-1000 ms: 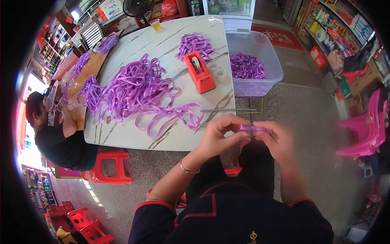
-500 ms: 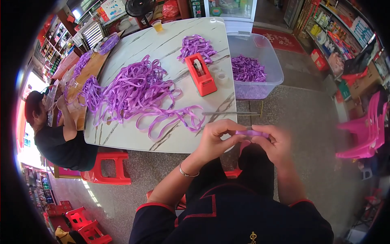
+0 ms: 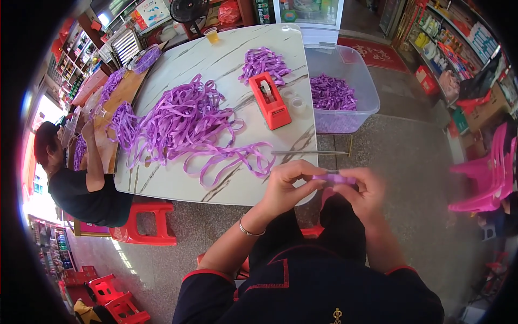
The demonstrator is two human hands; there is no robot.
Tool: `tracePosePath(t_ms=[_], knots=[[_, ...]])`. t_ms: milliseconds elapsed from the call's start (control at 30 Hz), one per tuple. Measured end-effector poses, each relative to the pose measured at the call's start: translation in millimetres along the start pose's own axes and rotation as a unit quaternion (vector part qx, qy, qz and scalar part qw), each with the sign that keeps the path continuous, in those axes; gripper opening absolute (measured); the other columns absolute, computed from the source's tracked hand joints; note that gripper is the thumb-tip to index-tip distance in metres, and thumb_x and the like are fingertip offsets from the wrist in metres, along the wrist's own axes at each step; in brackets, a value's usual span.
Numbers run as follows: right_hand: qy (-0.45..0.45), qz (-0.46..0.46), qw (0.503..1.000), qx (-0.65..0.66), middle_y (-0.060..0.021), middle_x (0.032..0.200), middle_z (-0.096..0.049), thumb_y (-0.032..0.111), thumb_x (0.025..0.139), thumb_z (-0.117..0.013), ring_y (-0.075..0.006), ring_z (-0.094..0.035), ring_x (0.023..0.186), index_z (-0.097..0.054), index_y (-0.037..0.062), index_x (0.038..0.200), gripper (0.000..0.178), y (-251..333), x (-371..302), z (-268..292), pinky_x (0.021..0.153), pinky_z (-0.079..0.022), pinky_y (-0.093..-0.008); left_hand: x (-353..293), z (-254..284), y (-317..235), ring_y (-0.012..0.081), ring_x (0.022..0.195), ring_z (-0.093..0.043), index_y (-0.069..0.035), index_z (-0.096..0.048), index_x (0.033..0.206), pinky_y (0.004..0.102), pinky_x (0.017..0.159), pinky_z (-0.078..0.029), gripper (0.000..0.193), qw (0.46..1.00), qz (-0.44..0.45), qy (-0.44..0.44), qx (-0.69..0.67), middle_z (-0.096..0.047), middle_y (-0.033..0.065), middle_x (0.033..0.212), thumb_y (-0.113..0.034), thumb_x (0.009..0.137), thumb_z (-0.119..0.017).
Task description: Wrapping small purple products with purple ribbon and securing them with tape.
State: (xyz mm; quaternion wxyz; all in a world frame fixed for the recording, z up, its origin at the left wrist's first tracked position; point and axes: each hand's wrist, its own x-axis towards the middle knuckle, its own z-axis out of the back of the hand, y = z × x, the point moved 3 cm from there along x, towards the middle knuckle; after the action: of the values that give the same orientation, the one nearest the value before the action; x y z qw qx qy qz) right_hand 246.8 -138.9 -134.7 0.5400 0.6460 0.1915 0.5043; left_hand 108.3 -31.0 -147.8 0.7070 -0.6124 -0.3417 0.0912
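1 flat purple ribbon stretches roughly level, pinched between the left hand and right hand.

From afar I count the wearer's two hands, one red tape dispenser, one cup, one plastic bin, one fan and one co-worker.

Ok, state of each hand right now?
Left hand: closed, pinching a purple ribbon.
Right hand: closed, pinching the same purple ribbon.
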Motion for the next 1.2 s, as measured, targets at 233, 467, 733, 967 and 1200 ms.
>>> tracePosePath(t_ms=[233,467,733,967,1200], knots=[[0.05,-0.014,0.999,0.003,-0.0058,0.083,-0.063,0.007,0.073,-0.072,-0.0082,-0.059,0.069,-0.056,0.0025,0.108,0.038,-14.6,-2.0,1.7,0.058,-0.047,-0.0205,1.3,4.0,-0.1,0.0169,0.085,-0.059,0.004,-0.059,0.094,0.0285,0.072,-0.053,0.02,1.0,-0.01,0.011,0.019,-0.058,0.0114,0.092,0.011,0.075,-0.059],[0.043,-0.131,0.986,0.091,-0.0082,0.087,-0.061,0.014,0.085,-0.059,-0.011,-0.058,0.074,-0.047,0.0018,0.115,0.035,-37.8,-11.8,-14.2,0.066,-0.047,-0.0229,48.5,62.1,2.3,0.011,0.073,-0.061,0.003,-0.061,0.093,0.0228,0.067,-0.05,0.016,0.987,0.001,-0.103,0.121,-0.063,0.0061,0.085,0.007,0.078,-0.06],[0.215,-0.012,0.975,-0.049,-0.0065,0.081,-0.061,0.005,0.081,-0.059,-0.0109,-0.059,0.071,-0.059,0.0015,0.097,0.016,-45.5,-36.7,-72.9,0.062,-0.047,-0.0229,164.3,181.1,-25.4,0.0121,0.088,-0.056,0.002,-0.053,0.113,0.0227,0.074,-0.046,0.036,0.88,-0.028,-0.17,0.442,-0.059,0.0111,0.101,-0.009,0.08,-0.064],[0.173,-0.084,0.981,-0.041,-0.0046,0.08,-0.06,0.005,0.081,-0.059,-0.0086,-0.058,0.07,-0.059,0.0025,0.095,0.014,-50.1,-28.2,-41.6,0.061,-0.046,-0.0218,111.2,88.7,-165.2,0.0259,0.117,-0.044,0.002,-0.045,0.123,0.0336,0.09,-0.041,0.046,0.867,-0.406,-0.111,0.266,-0.045,0.0156,0.127,-0.024,0.085,-0.054],[-0.164,0.349,0.915,-0.122,0.0007,0.076,-0.053,0.004,0.065,-0.068,-0.0153,-0.048,0.06,-0.057,0.0039,0.097,0.034,128.9,32.1,42.4,0.053,-0.039,-0.0283,35.6,90.8,-217.4,0.0298,0.116,-0.043,-0.003,-0.046,0.122,0.044,0.096,-0.034,0.053,0.811,-0.495,-0.064,0.305,-0.047,0.0152,0.125,-0.042,0.086,-0.048]])
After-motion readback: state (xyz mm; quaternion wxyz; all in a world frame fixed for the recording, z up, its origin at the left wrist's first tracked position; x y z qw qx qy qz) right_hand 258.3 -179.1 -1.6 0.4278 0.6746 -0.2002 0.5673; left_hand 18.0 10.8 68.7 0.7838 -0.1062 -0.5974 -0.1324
